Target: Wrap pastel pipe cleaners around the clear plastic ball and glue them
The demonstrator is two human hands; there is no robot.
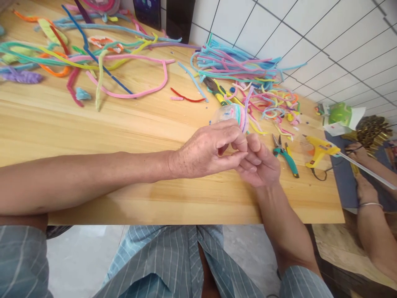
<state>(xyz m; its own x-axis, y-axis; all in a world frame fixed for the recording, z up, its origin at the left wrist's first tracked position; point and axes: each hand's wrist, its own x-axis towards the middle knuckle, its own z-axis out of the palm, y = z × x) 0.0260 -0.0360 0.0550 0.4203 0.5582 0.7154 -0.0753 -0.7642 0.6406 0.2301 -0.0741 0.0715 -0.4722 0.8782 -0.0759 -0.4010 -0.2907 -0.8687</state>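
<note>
At the far left of the wooden table (93,132) a purple fuzzy piece (21,76) lies by the edge, and just right of it sprawls a loose tangle of pipe cleaners (93,62) in green, yellow, orange, blue and pink. A long pink pipe cleaner (149,89) loops out of that tangle, and a short red piece (186,98) lies on bare wood beyond it. The left hand (211,151) reaches in across the middle of the table with its fingers curled in and thumb pressed to fingertips in a tight pinch. What it pinches is too small and hidden to tell. Just behind its knuckles a pastel coil (232,114) of pink, blue and purple strands sits on the wood; whether the hand touches it cannot be told. The right hand (260,163) comes up from below, fingers folded closed, its fingertips meeting those of the left hand. Further back, a heap of pipe cleaners (248,74) spreads toward the tiled wall. Right of the hands lie teal-handled pliers (285,156), then a yellow glue gun (319,150) near the table's end. Past the edge another person's hand (356,152) rests near a gold ornament (372,130).
</note>
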